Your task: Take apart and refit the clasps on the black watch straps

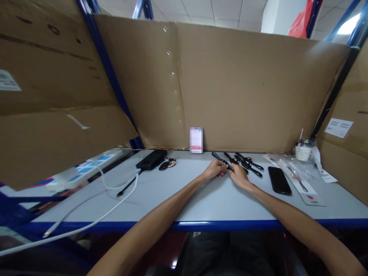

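Observation:
Both of my hands meet over the table, fingers closed around one slender black item with a rounded end [217,156]; its exact kind I cannot make out. My left hand [214,169] pinches it near the middle. My right hand [239,176] grips its near end, which the fingers partly hide. Just beyond and to the right of my right hand lies a loose pile of several similar black items [250,163], some crossing each other.
A lit phone [196,140] leans on the cardboard back wall [258,88]. A dark phone [279,180] lies right, beside clear plastic packaging [299,165] and a cup [303,150]. Left are a black box-shaped device [151,159], white cables [115,207] and a power strip [89,168].

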